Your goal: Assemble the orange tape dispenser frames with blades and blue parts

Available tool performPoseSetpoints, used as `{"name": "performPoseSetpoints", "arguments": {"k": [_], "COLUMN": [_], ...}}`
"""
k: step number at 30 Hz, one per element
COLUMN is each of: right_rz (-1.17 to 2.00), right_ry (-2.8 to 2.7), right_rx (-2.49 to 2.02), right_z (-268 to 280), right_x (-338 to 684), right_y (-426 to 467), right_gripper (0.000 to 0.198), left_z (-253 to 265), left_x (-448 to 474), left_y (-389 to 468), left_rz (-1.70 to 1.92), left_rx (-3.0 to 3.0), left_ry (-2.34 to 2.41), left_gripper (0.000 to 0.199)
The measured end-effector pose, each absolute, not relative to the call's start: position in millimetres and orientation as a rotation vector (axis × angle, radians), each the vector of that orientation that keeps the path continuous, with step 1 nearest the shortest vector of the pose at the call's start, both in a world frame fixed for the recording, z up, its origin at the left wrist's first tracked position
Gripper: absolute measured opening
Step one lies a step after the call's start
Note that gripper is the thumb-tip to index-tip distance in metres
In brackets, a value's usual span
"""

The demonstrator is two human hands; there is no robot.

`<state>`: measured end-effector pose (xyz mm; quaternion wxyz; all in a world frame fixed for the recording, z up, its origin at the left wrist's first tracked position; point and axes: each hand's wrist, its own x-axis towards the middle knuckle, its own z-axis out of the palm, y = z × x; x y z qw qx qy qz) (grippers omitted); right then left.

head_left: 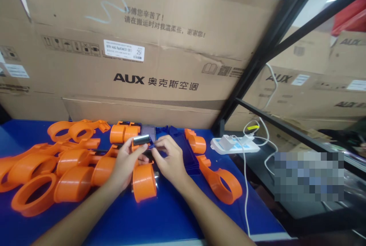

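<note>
My left hand [126, 162] is closed around the head of an orange tape dispenser [144, 185], whose round hub hangs below the fingers. A shiny dark roller [141, 139] sits at the top of this head. My right hand [170, 159] is closed in a pinch at the head's right side, on a small blue piece [152, 144] touching the dispenser. The fingers partly hide the piece and the spot where it meets the head. Several more orange dispenser parts [74, 183] lie close to the left of my left hand.
Two orange dispenser parts, one a handled ring [228, 187], lie at the right on the blue table [171, 215]. Dark blue sheets [187, 150] are behind my right hand. A white power strip [236, 144] with cables stands by a black rack post [243, 82]. Large cartons [160, 59] wall the back.
</note>
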<state>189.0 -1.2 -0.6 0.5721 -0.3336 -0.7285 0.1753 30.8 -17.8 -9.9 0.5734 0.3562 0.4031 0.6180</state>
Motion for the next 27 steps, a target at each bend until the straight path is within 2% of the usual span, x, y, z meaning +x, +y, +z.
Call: {"name": "performPoseSetpoints", "arguments": {"k": [5, 11, 16, 19, 23, 27], "right_rz": [0.313, 0.358, 0.291, 0.259, 0.222, 0.200], "right_ry": [-1.816, -1.848, -1.956, -2.037, -2.117, -2.133], "right_rx": [-0.816, -0.838, -0.793, -0.780, -0.764, -0.781], "right_z": [1.8, 3.4, 7.2, 9.5, 10.2, 9.0], "right_x": [194.8, 199.0, 202.5, 206.2, 210.4, 211.1], "right_y": [1.7, 2.7, 2.2, 1.1, 1.2, 3.8], "right_gripper": [0.016, 0.020, 0.016, 0.007, 0.027, 0.021], "left_z": [-7.4, -6.2, -8.0, -9.1, -8.9, -6.3], "left_x": [30.6, 30.4, 30.3, 30.0, 29.8, 31.0], "left_y": [-17.8, -19.1, -19.6, -18.9, -18.5, -19.9], "left_rz": [1.433, 1.423, 1.427, 1.434, 1.439, 1.455], "left_rx": [0.848, 0.871, 0.877, 0.884, 0.876, 0.821], "left_ry": [0.940, 0.939, 0.937, 0.952, 0.958, 0.933], "left_gripper": [0.047, 0.054, 0.056, 0.056, 0.056, 0.055]}}
